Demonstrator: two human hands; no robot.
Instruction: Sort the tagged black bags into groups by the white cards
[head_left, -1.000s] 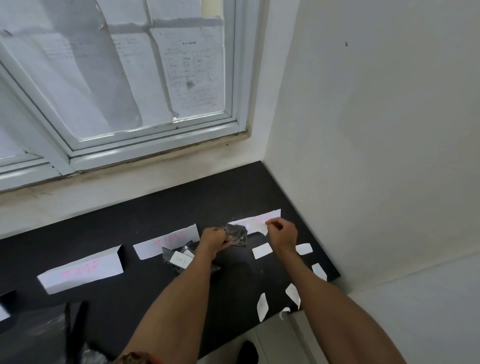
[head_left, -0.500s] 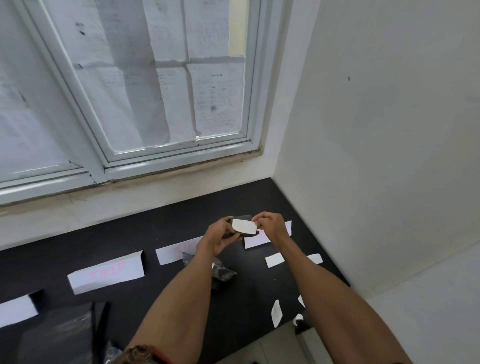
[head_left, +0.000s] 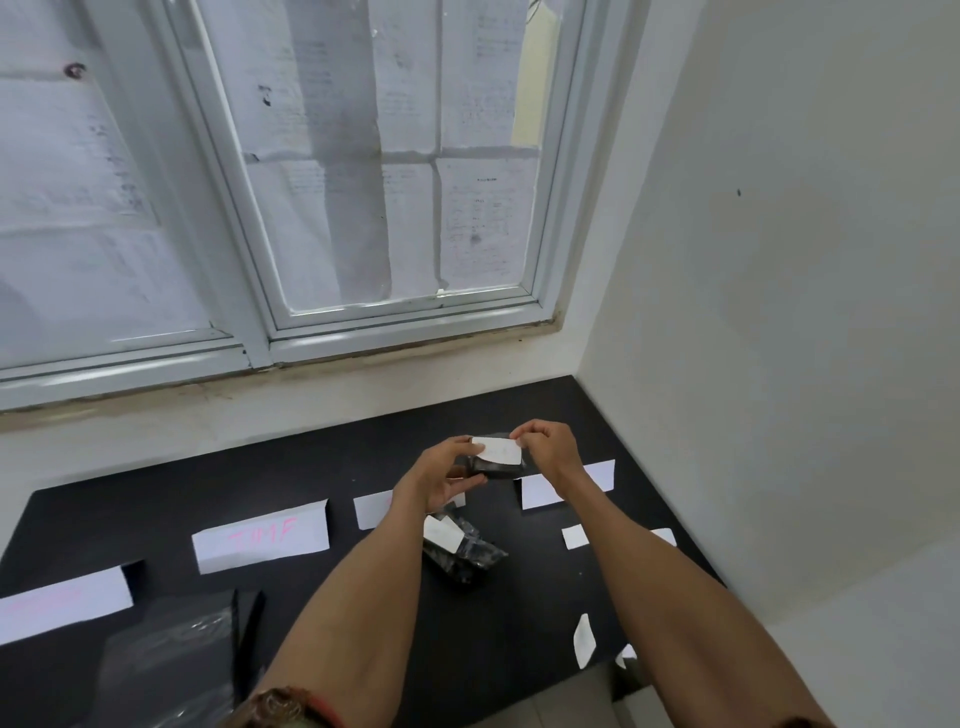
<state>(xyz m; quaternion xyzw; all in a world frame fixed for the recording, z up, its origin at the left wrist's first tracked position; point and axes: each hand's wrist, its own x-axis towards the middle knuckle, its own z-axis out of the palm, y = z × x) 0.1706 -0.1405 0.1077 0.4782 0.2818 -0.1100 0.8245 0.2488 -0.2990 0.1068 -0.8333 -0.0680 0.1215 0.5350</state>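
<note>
Nearest us, loose white tags (head_left: 583, 640) lie on the black bench (head_left: 363, 457). Beyond them a pile of black bags (head_left: 462, 553) sits before the row of white cards (head_left: 261, 535); one card reads roughly "TMF" in pink. Above the pile, left hand (head_left: 441, 475) and right hand (head_left: 548, 449) pinch a tagged black bag (head_left: 496, 465), its tag's writing illegible.

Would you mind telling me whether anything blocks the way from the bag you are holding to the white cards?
Nothing visible does. Both hands, left and right, hold the bag above the table, over the row of cards.
</note>
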